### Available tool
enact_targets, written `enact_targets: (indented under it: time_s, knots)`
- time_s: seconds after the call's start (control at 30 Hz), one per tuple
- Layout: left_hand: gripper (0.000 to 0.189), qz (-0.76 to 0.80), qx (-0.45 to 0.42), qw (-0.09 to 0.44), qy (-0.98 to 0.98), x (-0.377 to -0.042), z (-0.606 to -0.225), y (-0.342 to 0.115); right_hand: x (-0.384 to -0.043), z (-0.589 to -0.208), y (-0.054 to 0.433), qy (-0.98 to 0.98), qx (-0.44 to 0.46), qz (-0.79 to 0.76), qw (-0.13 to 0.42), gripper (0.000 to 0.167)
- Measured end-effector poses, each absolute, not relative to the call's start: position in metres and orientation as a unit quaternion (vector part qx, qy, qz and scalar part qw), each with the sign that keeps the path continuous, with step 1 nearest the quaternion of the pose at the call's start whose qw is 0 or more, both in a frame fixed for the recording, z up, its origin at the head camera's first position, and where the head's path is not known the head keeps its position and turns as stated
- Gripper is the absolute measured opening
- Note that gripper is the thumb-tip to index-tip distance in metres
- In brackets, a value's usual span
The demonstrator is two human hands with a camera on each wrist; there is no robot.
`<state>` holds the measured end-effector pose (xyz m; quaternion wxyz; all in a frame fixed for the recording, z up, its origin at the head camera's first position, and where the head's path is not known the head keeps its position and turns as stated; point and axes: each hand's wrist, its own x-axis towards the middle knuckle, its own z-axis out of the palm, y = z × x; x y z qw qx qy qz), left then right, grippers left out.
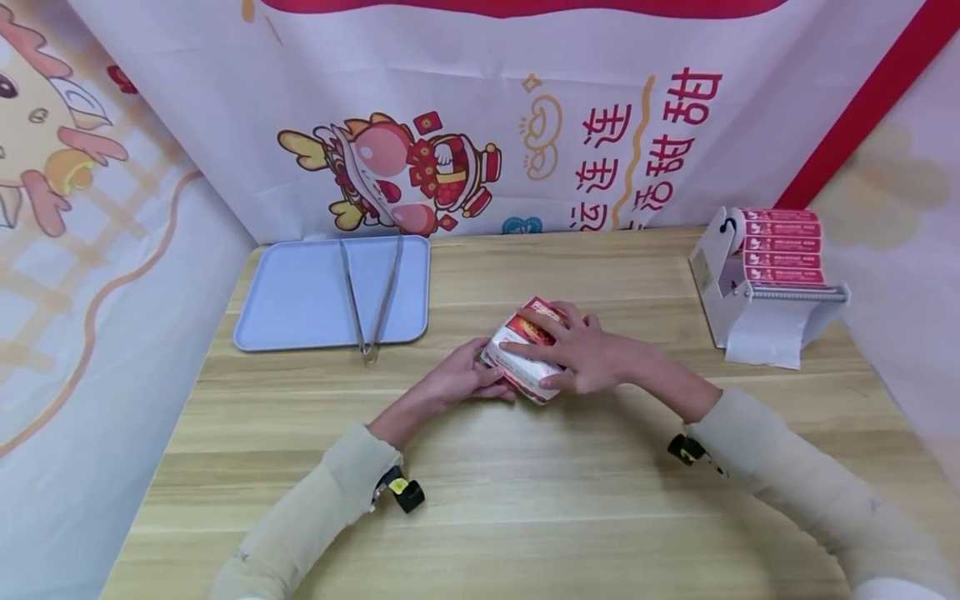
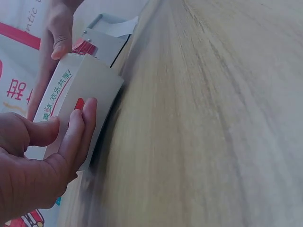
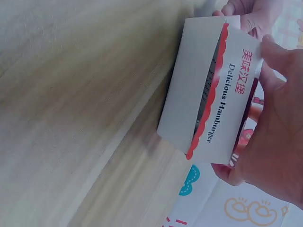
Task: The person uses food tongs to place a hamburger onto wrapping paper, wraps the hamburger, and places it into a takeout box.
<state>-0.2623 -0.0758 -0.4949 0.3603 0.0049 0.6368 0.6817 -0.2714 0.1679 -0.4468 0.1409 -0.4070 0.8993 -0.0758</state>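
A white and red paper hamburger box (image 1: 525, 367) sits on the wooden table between both hands, a burger picture on its lid. My left hand (image 1: 467, 375) grips its left end; in the left wrist view the thumb is on one face and the fingers (image 2: 80, 127) on the adjoining one. Across the lid lie the spread, nearly straight fingers of my right hand (image 1: 588, 354), pressing or resting on it. In the right wrist view, a narrow dark gap shows beneath the red scalloped edge of the lid flap (image 3: 232, 90). The box's contents are hidden.
At the back left, metal tongs (image 1: 367, 308) lie on a blue tray (image 1: 292, 300), their joined end over its front edge. A label dispenser (image 1: 716, 275) with a roll of red labels (image 1: 783, 246) stands at the back right. Printed cloth (image 1: 487, 75) hangs behind the table.
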Motion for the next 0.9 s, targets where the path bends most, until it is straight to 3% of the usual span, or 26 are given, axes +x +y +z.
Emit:
enact_targets:
  time_s: [0.57, 0.9]
  knots:
    - [0.069, 0.644, 0.061, 0.336, 0.685, -0.265, -0.498, -0.074, -0.266, -0.459, 0.169, 0.908, -0.407, -0.063, 0.08, 0.065]
    - [0.06, 0.61, 0.072, 0.294, 0.732, -0.264, -0.5, -0.072, -0.264, -0.455, 0.165, 0.912, -0.394, -0.053, 0.106, 0.067]
